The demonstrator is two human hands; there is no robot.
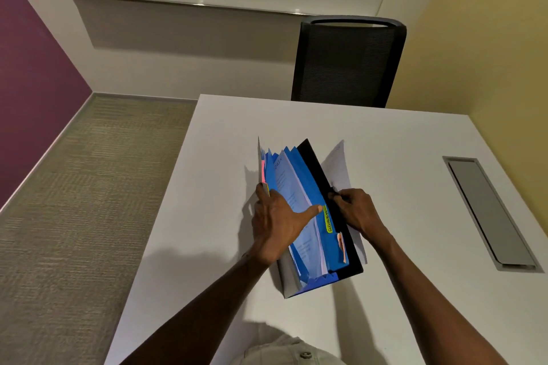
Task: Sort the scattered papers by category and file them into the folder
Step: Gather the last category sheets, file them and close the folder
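left hand [277,216] lies flat, fingers spread, on the folder [308,216]. right hand [357,210] pinches its black cover, paper [338,169] behind.

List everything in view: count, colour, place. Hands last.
folder: one, blue pockets with a black back cover, standing open at mid table
papers: several white sheets in the pockets
sheet: one, white, behind the black cover
tabs: three seen, yellow-green and orange near the right end, pink at the left
table: one, white, fills the lower right
cable hatch: one, grey, set in the table's right side
chair: one, black mesh, beyond the far edge
floor: beige carpet, left
walls: purple left, white back, yellow right
left hand: spread over the pockets, thumb on a blue divider
right hand: pinches the black cover's edge
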